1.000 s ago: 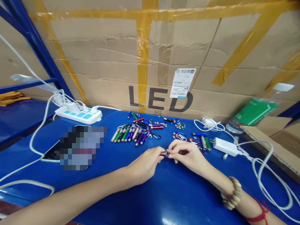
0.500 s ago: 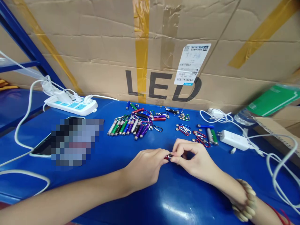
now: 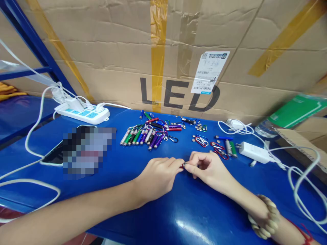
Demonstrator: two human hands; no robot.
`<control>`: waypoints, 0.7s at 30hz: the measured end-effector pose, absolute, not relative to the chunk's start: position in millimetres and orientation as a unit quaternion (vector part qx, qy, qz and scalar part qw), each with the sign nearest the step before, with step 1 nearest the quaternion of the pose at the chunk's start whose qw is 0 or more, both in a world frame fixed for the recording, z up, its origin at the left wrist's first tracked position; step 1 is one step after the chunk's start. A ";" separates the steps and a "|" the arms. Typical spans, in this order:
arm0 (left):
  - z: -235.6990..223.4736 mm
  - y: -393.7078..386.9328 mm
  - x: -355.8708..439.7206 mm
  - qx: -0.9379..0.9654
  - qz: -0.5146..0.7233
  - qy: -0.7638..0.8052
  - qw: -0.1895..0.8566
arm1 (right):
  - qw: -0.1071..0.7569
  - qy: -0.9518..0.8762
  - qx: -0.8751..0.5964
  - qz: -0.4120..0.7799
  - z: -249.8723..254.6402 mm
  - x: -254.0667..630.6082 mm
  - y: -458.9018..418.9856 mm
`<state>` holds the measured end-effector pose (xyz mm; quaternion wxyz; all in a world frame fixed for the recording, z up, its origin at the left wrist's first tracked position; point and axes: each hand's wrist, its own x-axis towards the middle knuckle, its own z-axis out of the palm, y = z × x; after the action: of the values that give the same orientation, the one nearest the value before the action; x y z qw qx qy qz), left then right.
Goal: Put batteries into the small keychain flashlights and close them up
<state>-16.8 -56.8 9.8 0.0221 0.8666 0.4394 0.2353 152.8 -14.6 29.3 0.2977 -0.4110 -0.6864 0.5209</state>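
My left hand (image 3: pixel 159 178) is closed around a small red mini flashlight (image 3: pixel 182 166), of which only a short stretch and a shiny end show. Thumb and index finger of my right hand (image 3: pixel 211 170) pinch at that metal end; whether a small part is between them is hidden. Beyond my hands lies a row of mini flashlights (image 3: pixel 140 136) in silver, green, black, blue and purple, with carabiner clips. Red carabiners (image 3: pixel 221 152) and small button cells (image 3: pixel 199 128) are scattered on the blue table (image 3: pixel 143 217). A silver flashlight (image 3: pixel 228 148) lies beside a green one at right.
A large cardboard box (image 3: pixel 114 51) stands across the back. At left are a power strip (image 3: pixel 95 116) with plugs and a phone (image 3: pixel 55 153). A white adapter (image 3: pixel 254 151), looped cables and a plastic bottle (image 3: pixel 268 127) occupy the right side.
Both hands stay together at the red flashlight, its visible part now smaller. The right fingers have shifted slightly at its end. The whole view has tilted a little.
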 end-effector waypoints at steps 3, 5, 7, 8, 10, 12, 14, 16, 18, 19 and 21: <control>7.3 -53.3 -17.4 0.860 0.265 0.433 0.038 | 0.295 -0.661 -0.415 0.552 27.0 152.4 -12.7; 6.4 -51.3 -17.6 0.853 0.276 0.437 0.065 | 0.298 -0.645 -0.408 0.573 23.9 152.5 -11.2; 5.6 -49.6 -17.7 0.850 0.280 0.438 0.088 | 0.302 -0.635 -0.407 0.583 21.0 152.8 -9.7; 5.4 -49.0 -17.7 0.848 0.280 0.439 0.097 | 0.303 -0.632 -0.408 0.585 20.1 152.9 -9.1; 5.3 -48.4 -17.3 0.845 0.282 0.441 0.110 | 0.300 -0.632 -0.408 0.587 19.0 153.4 -8.2; 6.1 -48.7 -16.8 0.840 0.288 0.444 0.121 | 0.298 -0.636 -0.403 0.587 18.3 154.0 -7.6; 7.8 -49.2 -16.2 0.833 0.293 0.451 0.132 | 0.300 -0.641 -0.395 0.586 17.1 154.8 -7.4; 9.7 -48.8 -16.1 0.828 0.296 0.455 0.140 | 0.305 -0.648 -0.388 0.580 15.4 155.6 -7.5; 11.1 -46.9 -16.5 0.825 0.294 0.460 0.146 | 0.308 -0.661 -0.387 0.564 13.8 156.5 -8.0; 11.5 -45.5 -16.8 0.823 0.294 0.463 0.148 | 0.310 -0.671 -0.389 0.550 13.3 157.0 -8.5; 11.9 -42.8 -17.5 0.815 0.294 0.475 0.152 | 0.317 -0.693 -0.399 0.510 13.4 157.5 -9.6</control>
<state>-17.5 -42.8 11.9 0.1518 0.8153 0.4749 0.2944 157.5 -9.6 13.4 0.3168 -0.3988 -0.6930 0.5102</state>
